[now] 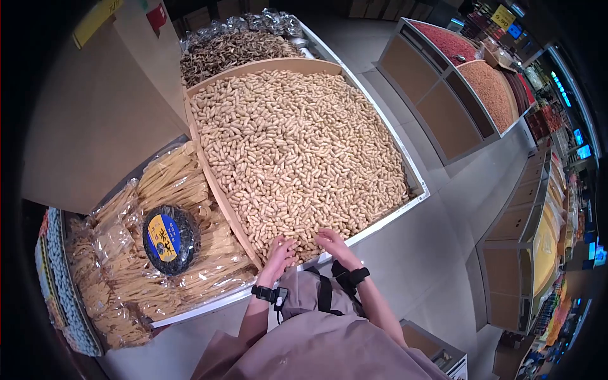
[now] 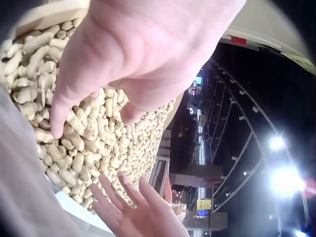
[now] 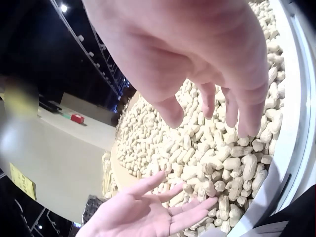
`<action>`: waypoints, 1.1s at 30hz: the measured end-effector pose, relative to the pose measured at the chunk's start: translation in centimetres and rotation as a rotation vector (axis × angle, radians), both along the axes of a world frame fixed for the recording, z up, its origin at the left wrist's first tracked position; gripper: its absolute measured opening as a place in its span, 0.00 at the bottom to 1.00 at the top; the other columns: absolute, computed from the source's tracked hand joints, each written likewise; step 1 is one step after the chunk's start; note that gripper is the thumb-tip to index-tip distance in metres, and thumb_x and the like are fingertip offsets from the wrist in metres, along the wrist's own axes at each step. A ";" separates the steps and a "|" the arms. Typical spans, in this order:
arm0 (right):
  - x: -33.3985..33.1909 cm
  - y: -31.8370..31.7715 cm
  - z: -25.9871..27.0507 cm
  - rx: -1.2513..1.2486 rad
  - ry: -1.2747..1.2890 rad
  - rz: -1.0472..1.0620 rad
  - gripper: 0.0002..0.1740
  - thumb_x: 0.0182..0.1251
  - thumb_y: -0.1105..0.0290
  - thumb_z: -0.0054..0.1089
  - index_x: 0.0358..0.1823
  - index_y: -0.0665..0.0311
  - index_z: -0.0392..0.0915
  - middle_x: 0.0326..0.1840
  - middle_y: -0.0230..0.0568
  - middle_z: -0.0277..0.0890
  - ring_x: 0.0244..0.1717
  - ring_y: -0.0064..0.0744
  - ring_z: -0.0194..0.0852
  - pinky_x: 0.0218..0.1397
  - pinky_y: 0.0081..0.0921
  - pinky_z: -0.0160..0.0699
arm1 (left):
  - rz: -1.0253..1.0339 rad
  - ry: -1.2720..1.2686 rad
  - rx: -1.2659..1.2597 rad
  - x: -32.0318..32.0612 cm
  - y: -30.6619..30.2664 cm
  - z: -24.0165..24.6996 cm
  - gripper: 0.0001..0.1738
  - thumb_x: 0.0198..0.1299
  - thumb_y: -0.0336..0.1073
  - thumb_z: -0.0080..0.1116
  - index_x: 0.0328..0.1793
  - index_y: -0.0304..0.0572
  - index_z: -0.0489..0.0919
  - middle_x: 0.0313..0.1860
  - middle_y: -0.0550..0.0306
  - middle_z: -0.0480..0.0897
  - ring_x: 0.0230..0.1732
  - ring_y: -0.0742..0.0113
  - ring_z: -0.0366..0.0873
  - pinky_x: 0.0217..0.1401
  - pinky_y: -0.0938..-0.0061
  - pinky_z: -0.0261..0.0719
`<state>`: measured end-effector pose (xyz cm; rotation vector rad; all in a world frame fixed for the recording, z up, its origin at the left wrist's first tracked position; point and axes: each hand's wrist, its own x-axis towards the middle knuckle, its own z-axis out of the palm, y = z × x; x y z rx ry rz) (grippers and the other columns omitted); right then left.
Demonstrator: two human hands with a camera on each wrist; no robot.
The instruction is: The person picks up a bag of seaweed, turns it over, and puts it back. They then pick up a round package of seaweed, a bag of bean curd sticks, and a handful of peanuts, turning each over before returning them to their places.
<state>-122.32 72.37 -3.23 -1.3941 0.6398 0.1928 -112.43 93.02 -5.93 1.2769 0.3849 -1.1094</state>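
Note:
A big bin is heaped with unshelled peanuts [image 1: 297, 152]. At the bin's near edge both hands are over the pile, a short gap apart. My left hand [image 1: 278, 258] has its fingers loosely extended toward the peanuts; in the right wrist view this left hand [image 3: 143, 212] shows its palm, fingertips right at the nuts. My right hand [image 1: 339, 250] is to the right, beside the white rim [image 1: 380, 223]. Its fingers point down at the pile in the right wrist view, and the left wrist view shows this right hand [image 2: 143, 207] with fingers spread. Neither hand grips anything.
Left of a wooden divider [image 1: 218, 190] lie bagged dried strips [image 1: 177, 177] and a round dark package [image 1: 171, 240] with a blue and yellow label. Darker dried goods [image 1: 240, 54] lie behind the peanuts. A cardboard-coloured panel [image 1: 101, 107] rises at left. Other bins [image 1: 437, 95] stand across the aisle.

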 end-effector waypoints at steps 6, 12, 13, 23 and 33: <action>5.0 0.4 -2.9 -0.125 0.099 0.153 0.30 0.72 0.55 0.59 0.66 0.72 0.71 0.51 0.40 0.80 0.49 0.26 0.77 0.53 0.23 0.75 | 0.119 0.015 -0.017 -0.3 -0.3 0.0 0.35 0.66 0.46 0.61 0.74 0.51 0.57 0.62 0.51 0.66 0.56 0.56 0.71 0.54 0.62 0.78; 6.6 -0.2 -4.6 0.072 0.141 0.177 0.24 0.75 0.53 0.53 0.62 0.63 0.73 0.43 0.30 0.76 0.37 0.19 0.70 0.40 0.20 0.72 | 0.290 0.039 -0.062 -0.5 -1.7 -0.3 0.31 0.69 0.47 0.57 0.72 0.50 0.60 0.59 0.56 0.69 0.56 0.61 0.71 0.55 0.63 0.77; 6.6 -0.3 -4.6 0.176 0.168 0.176 0.25 0.75 0.51 0.53 0.64 0.59 0.72 0.47 0.26 0.73 0.40 0.18 0.68 0.44 0.20 0.71 | 0.300 0.028 -0.057 -0.6 -2.0 -0.5 0.31 0.69 0.48 0.56 0.73 0.50 0.60 0.60 0.56 0.69 0.56 0.61 0.71 0.56 0.63 0.77; 8.7 0.6 -2.6 0.408 0.156 0.121 0.23 0.78 0.54 0.50 0.63 0.61 0.70 0.52 0.29 0.71 0.52 0.22 0.67 0.59 0.32 0.72 | 0.458 0.037 -0.015 -0.4 -4.0 1.1 0.21 0.78 0.50 0.43 0.66 0.49 0.71 0.60 0.64 0.76 0.52 0.68 0.78 0.57 0.61 0.78; 11.0 0.3 6.7 0.440 -0.042 0.249 0.19 0.78 0.60 0.51 0.61 0.65 0.76 0.54 0.35 0.77 0.51 0.22 0.74 0.55 0.24 0.76 | 0.571 0.042 -0.445 2.8 -4.1 3.6 0.19 0.77 0.51 0.41 0.60 0.51 0.75 0.48 0.62 0.81 0.48 0.67 0.79 0.51 0.65 0.80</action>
